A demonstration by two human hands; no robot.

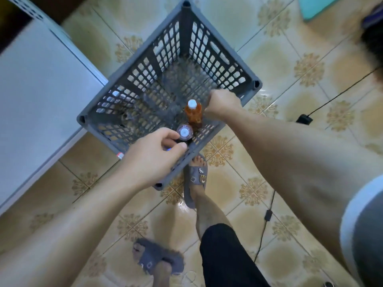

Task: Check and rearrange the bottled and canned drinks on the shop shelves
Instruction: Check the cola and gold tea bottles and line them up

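Head view looks down into a grey crate (185, 27) on the tiled floor (279, 65), where two white-capped bottles stand upright close to its near wall. The left hand (153, 156) curls thumb and fingers round the dark bottle (184, 132). The right hand (223, 103) grips the crate's rim just beside the amber bottle (193, 113).

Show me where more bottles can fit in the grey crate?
The crate floor looks bare from the far corner to the left corner. It is crowded by the near right wall: the orange bottle and dark bottle stand there, the left hand gripping the dark one, the right hand beside the orange one.
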